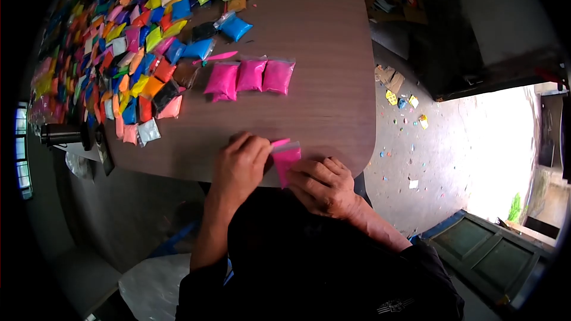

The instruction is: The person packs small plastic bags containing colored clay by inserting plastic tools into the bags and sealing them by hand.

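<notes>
A small clear zip bag with bright pink filling (286,156) is held above the table's near edge, its sealing strip at the top. My right hand (324,184) is closed around the bag's right side. At the top left corner my left hand (242,157) is closed in a pinch on the bag. A short pink piece (280,142) shows just behind the bag's top; I cannot tell what it is. Farther up lie three plump pink bags (250,75) in a row. Beside them is a flat pink plastic tool (217,56).
A large heap of small coloured bags (140,47) covers the table's left side. A dark cylinder (62,134) is at the left edge. Brown tabletop (321,107) runs to a rounded right corner. Scraps (391,97) lie on the floor beyond, near a dark green panel (482,249).
</notes>
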Motion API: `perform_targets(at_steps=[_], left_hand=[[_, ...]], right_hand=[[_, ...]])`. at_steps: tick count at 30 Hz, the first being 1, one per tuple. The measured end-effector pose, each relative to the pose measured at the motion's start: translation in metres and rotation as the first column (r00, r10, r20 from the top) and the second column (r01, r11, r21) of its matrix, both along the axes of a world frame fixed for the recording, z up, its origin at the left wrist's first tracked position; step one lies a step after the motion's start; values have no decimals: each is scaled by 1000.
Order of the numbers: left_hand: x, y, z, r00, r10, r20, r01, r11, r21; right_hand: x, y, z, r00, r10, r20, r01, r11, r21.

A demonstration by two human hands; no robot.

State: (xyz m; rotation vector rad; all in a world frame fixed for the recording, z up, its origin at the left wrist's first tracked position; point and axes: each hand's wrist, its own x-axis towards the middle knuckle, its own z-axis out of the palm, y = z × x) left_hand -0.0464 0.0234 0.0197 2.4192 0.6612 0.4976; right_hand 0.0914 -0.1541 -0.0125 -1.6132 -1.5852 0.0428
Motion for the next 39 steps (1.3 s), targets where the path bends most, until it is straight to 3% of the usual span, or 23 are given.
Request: perform_targets(at_steps=[4,8,11,16,21,24,30,36,39], left_hand=[[-3,0,7,995,87,45,-83,993,-82],[-13,-24,14,998,49,37,-43,988,-147],[-17,-28,2,999,28,46,-21,990,-137],[-12,-11,-3,988,138,65,-133,989,-66],[-21,-32,13,988,130,86,-111,973,-204],[-25,-35,-2,994,22,108,-12,996,-88],[-13,-13,-11,987,137,80,-133,990,-51],[-24,-32,11,991,104,80,-87,977,-196],[-29,-38,-6,993,60,100,-49,993,-103]], right_hand=[[-2,1,2,1000,-27,13,27,1000,10],[-3,4,2,999,-33,-12,33,999,27],[-3,5,4,998,-43,-39,44,999,11],[-3,6,4,998,-39,-51,39,999,-3],[-3,6,6,996,-47,-70,46,999,-16],[-3,8,5,997,-50,-60,50,999,-12],[-4,11,5,998,-43,-47,43,999,-3],[-4,9,4,996,-65,-60,65,998,-3],[-4,9,4,997,-58,-53,58,998,2]])
